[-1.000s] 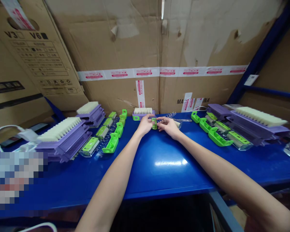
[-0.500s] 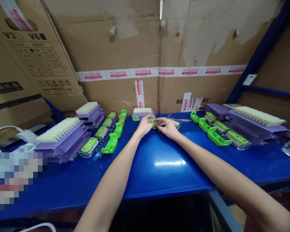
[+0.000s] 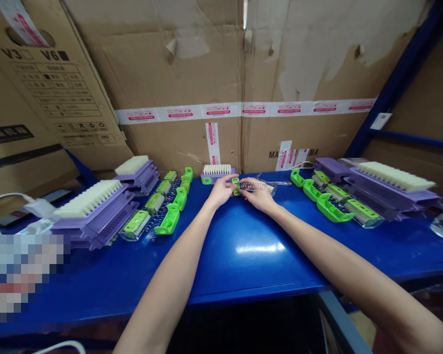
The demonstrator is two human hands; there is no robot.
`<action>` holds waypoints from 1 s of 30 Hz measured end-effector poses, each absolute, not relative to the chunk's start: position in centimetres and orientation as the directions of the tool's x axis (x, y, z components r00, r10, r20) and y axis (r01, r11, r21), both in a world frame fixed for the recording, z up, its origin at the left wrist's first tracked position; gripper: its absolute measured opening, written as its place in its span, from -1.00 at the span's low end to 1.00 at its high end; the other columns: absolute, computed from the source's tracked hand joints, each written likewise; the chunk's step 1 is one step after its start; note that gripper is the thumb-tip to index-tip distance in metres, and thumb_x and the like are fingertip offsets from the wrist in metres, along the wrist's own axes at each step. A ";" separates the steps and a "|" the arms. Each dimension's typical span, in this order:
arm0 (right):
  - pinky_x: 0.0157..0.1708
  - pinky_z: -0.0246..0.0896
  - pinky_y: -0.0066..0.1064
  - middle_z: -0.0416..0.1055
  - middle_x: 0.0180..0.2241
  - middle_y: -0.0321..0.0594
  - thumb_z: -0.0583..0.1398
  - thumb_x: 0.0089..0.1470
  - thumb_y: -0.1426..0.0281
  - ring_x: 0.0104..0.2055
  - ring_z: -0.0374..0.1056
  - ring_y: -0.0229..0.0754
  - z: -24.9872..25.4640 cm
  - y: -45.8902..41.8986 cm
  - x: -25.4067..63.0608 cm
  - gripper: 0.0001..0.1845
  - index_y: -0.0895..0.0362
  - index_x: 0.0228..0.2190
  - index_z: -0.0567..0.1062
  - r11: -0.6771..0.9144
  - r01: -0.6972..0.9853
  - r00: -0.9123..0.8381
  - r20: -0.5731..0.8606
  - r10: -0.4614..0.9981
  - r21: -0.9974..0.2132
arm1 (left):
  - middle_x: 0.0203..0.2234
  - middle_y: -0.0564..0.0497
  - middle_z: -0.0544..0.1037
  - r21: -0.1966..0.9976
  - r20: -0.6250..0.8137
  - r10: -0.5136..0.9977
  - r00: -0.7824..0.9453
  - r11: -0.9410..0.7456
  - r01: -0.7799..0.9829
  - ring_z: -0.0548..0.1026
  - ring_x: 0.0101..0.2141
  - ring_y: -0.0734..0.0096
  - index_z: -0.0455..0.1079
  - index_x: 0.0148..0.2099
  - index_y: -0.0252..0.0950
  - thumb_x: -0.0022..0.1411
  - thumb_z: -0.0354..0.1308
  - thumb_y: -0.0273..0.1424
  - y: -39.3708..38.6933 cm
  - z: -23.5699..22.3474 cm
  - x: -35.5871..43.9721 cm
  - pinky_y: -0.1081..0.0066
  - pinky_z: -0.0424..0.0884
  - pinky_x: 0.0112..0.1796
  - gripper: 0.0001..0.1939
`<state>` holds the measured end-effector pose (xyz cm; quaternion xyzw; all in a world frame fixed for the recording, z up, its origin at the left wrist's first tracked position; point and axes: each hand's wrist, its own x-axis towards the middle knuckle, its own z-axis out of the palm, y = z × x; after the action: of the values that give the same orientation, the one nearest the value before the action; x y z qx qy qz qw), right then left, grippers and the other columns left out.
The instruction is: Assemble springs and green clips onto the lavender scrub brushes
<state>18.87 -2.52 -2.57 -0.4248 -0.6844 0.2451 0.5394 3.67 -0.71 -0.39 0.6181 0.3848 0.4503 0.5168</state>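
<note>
Over the back middle of the blue table, my left hand point(image 3: 221, 191) is closed with its fingertips on a small green plastic part point(image 3: 236, 186). My right hand point(image 3: 258, 193) meets it from the other side, fingers closed around a coiled metal spring point(image 3: 253, 187) that lies over the hand. The spring's left end is close to the green part; whether they are joined I cannot tell. A pale block in a clear case point(image 3: 270, 189) shows just behind my right hand. Beyond my left hand sits a purple brush point(image 3: 217, 174) with cream bristles.
Stacked purple brush parts point(image 3: 96, 216) stand left, more purple parts point(image 3: 391, 191) right. Rows of green caps point(image 3: 169, 219), springs and green-topped clear cases point(image 3: 136, 225) flank the hands. A screwdriver-like tool point(image 3: 280, 183) lies behind. Cardboard point(image 3: 177, 73) walls the back of the blue table point(image 3: 243, 265).
The spring in my right hand has swung from a tilt to nearly level. The green part has turned slightly between my fingers. Both arms stay almost where they were.
</note>
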 end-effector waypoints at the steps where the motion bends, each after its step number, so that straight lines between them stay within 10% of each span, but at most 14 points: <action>1: -0.33 0.36 -0.34 0.48 -0.29 -0.22 0.28 -0.12 0.38 -0.28 0.41 -0.15 -2.6 -2.5 18.9 -0.77 0.05 -0.31 0.52 0.511 0.305 -0.049 0.522 0.851 -0.804 | -0.62 0.10 0.47 0.986 0.154 0.942 0.299 -0.167 0.017 0.45 -0.58 0.51 0.36 0.03 -0.36 0.07 0.25 -0.53 -0.8 -0.3 3.7 0.46 0.43 -0.44 -0.57; 19: -0.37 0.33 -0.33 0.50 -0.51 -0.25 0.28 -0.05 0.34 -0.42 0.45 -0.11 -2.4 -2.5 19.1 -0.88 0.09 -0.39 0.54 0.475 0.437 -0.090 0.488 0.868 -0.764 | -0.50 0.01 0.54 0.962 0.209 0.929 0.305 -0.252 0.109 0.48 -0.51 0.47 0.39 -0.05 -0.40 -0.05 0.16 -0.71 -0.3 -0.7 3.7 0.51 0.37 -0.43 -0.55; 30: -0.15 0.33 -0.35 0.55 -0.25 -0.13 0.21 0.00 0.47 -0.20 0.47 -0.11 -1.8 -2.5 19.6 -0.82 0.14 -0.30 0.56 0.683 0.613 -0.311 0.672 0.672 -0.399 | -0.33 -0.14 0.60 0.949 0.206 0.900 0.384 -0.279 0.145 0.55 -0.36 0.36 0.36 0.02 -0.46 0.00 0.14 -0.71 0.0 -0.6 3.4 0.39 0.45 -0.29 -0.53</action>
<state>19.64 -2.53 -1.77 -0.3969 -0.8090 0.0343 0.4322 3.37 0.01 -0.57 0.6892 0.3790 0.4055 0.4658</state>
